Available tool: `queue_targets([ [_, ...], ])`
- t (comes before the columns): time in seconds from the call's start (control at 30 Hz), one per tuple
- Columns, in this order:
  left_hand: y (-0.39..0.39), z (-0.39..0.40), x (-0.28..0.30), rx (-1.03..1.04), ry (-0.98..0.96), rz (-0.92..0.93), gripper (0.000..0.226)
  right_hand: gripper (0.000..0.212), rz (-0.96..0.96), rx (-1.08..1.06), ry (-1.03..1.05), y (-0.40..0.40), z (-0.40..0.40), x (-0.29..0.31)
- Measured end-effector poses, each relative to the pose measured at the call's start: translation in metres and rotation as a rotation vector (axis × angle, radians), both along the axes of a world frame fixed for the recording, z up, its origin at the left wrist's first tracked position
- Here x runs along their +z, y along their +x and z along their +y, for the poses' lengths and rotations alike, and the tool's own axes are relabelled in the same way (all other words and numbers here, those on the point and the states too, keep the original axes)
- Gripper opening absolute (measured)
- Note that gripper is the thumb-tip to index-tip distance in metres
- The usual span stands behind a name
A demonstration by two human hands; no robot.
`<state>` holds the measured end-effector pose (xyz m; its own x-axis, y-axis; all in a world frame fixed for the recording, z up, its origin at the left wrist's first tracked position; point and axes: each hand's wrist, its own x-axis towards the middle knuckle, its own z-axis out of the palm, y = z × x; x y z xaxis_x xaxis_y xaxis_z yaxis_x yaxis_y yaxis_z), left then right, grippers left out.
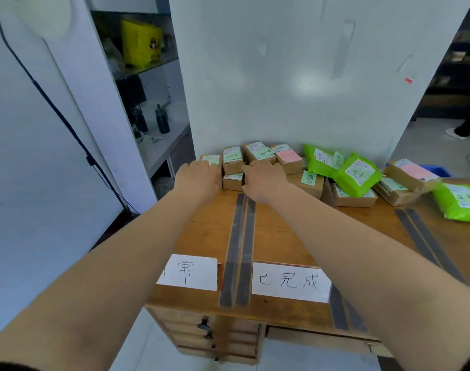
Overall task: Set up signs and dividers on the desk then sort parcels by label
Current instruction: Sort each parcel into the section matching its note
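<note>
Both my arms reach to the upper centre of the frame. My left hand (199, 176) lies palm down, fingers extended, on a cardboard box (211, 159) at the desk's (201, 236) far left corner. My right hand (264, 180) rests, fingers loosely bent, against the stacked boxes (233, 167) beside it; whether it grips one I cannot tell. Green mailers (357, 174) lie right of centre. Two paper signs (291, 281) sit at the near edge, with dark divider strips (239, 250) between them.

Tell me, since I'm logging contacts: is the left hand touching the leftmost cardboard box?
Touching. The head view shows the left hand lying on the leftmost cardboard box, covering most of its top.
</note>
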<state>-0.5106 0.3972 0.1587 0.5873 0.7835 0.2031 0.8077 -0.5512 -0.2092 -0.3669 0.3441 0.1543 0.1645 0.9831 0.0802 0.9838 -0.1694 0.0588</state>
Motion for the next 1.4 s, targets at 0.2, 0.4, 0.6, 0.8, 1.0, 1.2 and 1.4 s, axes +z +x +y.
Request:
queue_targets([
  [0.2,-0.019,0.07,-0.01,0.015,-0.094,-0.048,0.042,0.042,0.031,-0.019,-0.02,-0.008,0.055,-0.008],
  [0.4,-0.028,0.177,-0.052,0.003,-0.293,-0.09,0.05,0.047,0.332,-0.162,-0.057,-0.018,0.154,-0.046],
  [0.6,-0.03,0.271,-0.117,0.005,-0.498,-0.147,0.046,0.048,0.722,-0.315,-0.032,-0.021,0.242,-0.104],
  [0.8,0.0,0.34,-0.185,0.005,-0.686,-0.32,0.044,0.048,0.878,-0.59,0.048,0.0,0.305,-0.167],
  [1.0,0.035,0.362,-0.22,0.078,-0.887,-0.673,0.042,0.053,1.102,-0.765,0.201,-0.007,0.33,-0.203],
  [1.2,0.036,0.367,-0.221,0.233,-0.96,-0.935,0.049,0.048,1.254,-0.878,0.283,-0.015,0.348,-0.202],
  [1.4,0.013,0.337,-0.211,0.426,-1.001,-1.158,0.032,0.055,1.23,-0.915,0.301,-0.023,0.328,-0.193],
])
